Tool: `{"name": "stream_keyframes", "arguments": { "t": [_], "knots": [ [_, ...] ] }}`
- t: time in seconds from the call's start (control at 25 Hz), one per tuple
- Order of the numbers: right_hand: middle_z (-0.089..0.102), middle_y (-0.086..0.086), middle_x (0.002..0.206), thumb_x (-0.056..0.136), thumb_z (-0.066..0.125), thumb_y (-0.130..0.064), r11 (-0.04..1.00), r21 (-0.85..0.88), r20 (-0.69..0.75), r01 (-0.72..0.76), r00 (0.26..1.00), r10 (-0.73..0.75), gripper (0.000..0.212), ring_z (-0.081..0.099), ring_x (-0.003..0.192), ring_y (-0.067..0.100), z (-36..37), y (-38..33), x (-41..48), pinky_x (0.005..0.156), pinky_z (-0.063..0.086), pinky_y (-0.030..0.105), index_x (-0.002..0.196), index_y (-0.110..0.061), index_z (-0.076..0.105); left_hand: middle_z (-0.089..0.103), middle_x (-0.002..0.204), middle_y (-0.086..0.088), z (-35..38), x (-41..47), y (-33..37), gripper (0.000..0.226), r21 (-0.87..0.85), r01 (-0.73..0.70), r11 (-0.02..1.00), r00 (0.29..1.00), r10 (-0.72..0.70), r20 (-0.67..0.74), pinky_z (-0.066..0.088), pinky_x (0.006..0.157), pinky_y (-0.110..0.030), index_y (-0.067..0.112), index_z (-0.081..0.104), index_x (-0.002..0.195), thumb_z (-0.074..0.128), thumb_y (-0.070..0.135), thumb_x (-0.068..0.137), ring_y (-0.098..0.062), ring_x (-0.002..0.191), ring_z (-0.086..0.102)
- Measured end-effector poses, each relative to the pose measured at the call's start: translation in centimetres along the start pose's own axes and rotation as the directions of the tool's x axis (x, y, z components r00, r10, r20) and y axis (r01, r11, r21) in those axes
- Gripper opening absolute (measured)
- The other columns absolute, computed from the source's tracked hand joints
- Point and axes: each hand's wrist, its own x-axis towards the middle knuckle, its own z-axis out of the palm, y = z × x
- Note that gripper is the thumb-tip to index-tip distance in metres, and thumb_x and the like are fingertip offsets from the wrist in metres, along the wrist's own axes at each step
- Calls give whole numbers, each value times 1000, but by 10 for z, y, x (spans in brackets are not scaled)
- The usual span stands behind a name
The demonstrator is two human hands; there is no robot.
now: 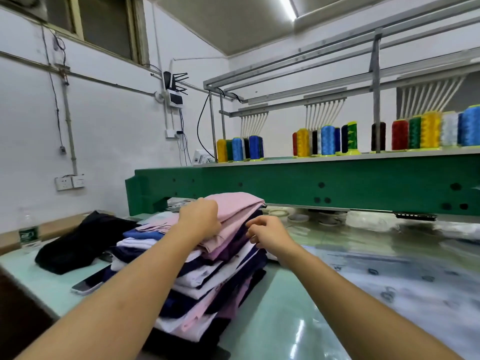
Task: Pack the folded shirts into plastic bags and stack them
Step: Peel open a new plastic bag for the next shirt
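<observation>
Both hands are at the top of the stack of folded shirts (207, 276), which stands on the pale green table (272, 320) straight ahead of us at twelve o'clock. Our left hand (201, 216) lies on the pink shirt (239, 203) that crowns the pile, fingers curled down over its near edge and gripping the cloth. Our right hand (265, 233) sits at the pile's three o'clock side with thumb and fingers bent toward the layers just under the pink one. We cannot tell whether it has pinched anything or only touches.

We judge the pink shirt to be light and soft, with no stiffness of its own, so a lift by one corner would let the fold sag open. The better hold is flat and two-sided: left hand at the nine o'clock edge, right hand slid beneath at three o'clock, so the whole fold comes off as one slab. The pile leans a little and its layers are uneven (some edges poke out), so a pull may drag the neighbour along.

The plastic bags (389, 268) lie spread at three o'clock of the pile. They look thin and slippery, likely to cling and slide on the glossy top.
</observation>
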Motion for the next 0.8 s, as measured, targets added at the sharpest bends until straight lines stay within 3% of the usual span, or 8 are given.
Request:
{"name": "stream_keyframes", "arguments": {
  "t": [0.12,0.2,0.28,0.4,0.52,0.68,0.72,0.8],
  "knots": [
    [56,12,74,88,45,3,991,125,-44,-52,997,58,19,50,66,21,23,-6,14,64,46,32,85,-2,63,66,99,0,1,-2,-7,40,-19,-69,997,996,70,55,47,71,-32,21,58,95,66,56,76,-25,91,59],
    [55,12,74,90,45,3,967,223,-45,-124,989,138,17,52,64,23,34,-7,20,63,52,31,84,-3,60,63,94,-1,5,-3,-7,47,41,-132,990,984,126,130,45,67,-33,23,53,94,69,59,69,-25,87,58],
    [58,12,80,94,49,1,929,327,-31,-174,980,195,14,53,64,23,38,-6,25,60,54,30,101,-2,60,63,88,-4,6,1,-9,36,38,-172,984,982,168,91,47,66,-34,20,52,84,67,51,74,-27,83,59],
    [50,8,71,99,49,-4,877,459,-21,-138,986,166,9,45,55,19,42,-9,33,49,44,25,107,-2,53,57,78,-5,-4,8,-19,45,-129,-105,986,995,103,-17,45,64,-35,19,45,71,55,60,88,-30,76,54],
    [68,17,93,103,53,-29,838,529,-30,-134,984,177,24,67,73,28,48,-25,42,63,59,34,116,-8,54,59,80,-2,-18,15,-34,34,-325,-2,946,994,-34,-105,45,66,-37,21,44,73,54,49,91,-31,79,56],
    [75,18,99,91,58,-59,677,680,115,-282,952,282,49,73,80,35,51,-45,56,76,62,47,105,-13,69,56,70,4,-32,13,-23,29,-370,-137,919,975,59,-215,35,56,-32,23,41,72,55,43,86,-23,67,51],
    [75,16,97,89,61,-52,655,696,125,-294,948,292,42,72,82,35,51,-46,59,79,60,47,99,-12,71,56,66,4,-32,10,-13,27,-409,-195,892,971,117,-208,35,55,-32,23,43,71,55,43,85,-20,64,50],
    [71,18,92,84,59,-16,675,685,28,-274,936,351,13,69,81,35,48,-42,61,72,56,40,95,-10,64,60,60,6,-27,2,3,23,-563,-260,784,965,225,-131,38,55,-32,23,51,71,55,42,84,-12,58,51]
  ]
}}
